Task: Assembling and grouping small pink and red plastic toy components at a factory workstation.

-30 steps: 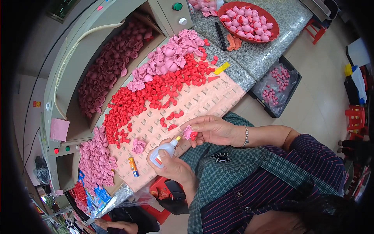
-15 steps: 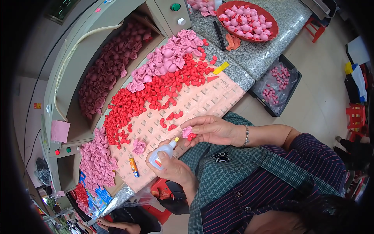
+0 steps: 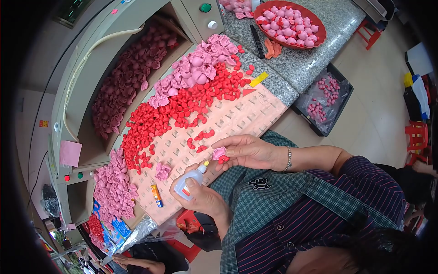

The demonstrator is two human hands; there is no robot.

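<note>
In my left hand (image 3: 205, 201) is a translucent glue bottle (image 3: 186, 184) with a yellow tip, tilted toward the other hand. My right hand (image 3: 251, 153), with a bracelet at the wrist, pinches a small pink cup-shaped piece (image 3: 219, 153) with red bits (image 3: 223, 159) at its lower side. The bottle's tip is close to this piece; whether they touch I cannot tell. A single pink piece (image 3: 162, 171) and a small orange and blue tube (image 3: 157, 196) lie near the bottle. Beyond are heaps of red pieces (image 3: 150, 123) and pink pieces (image 3: 196, 68).
A machine (image 3: 86, 91) with an opening full of pink pieces borders the table's far side. On the grey stone top (image 3: 287, 64) stand a red bowl (image 3: 320, 29) of pink-and-red pieces and a black cutter-like tool (image 3: 257, 42). Beside the table is a black crate (image 3: 349, 93).
My hands, the bottle and the pink piece stay nearly in place, with only slight shifts. At the right edge, a person in dark clothes has moved nearer.
</note>
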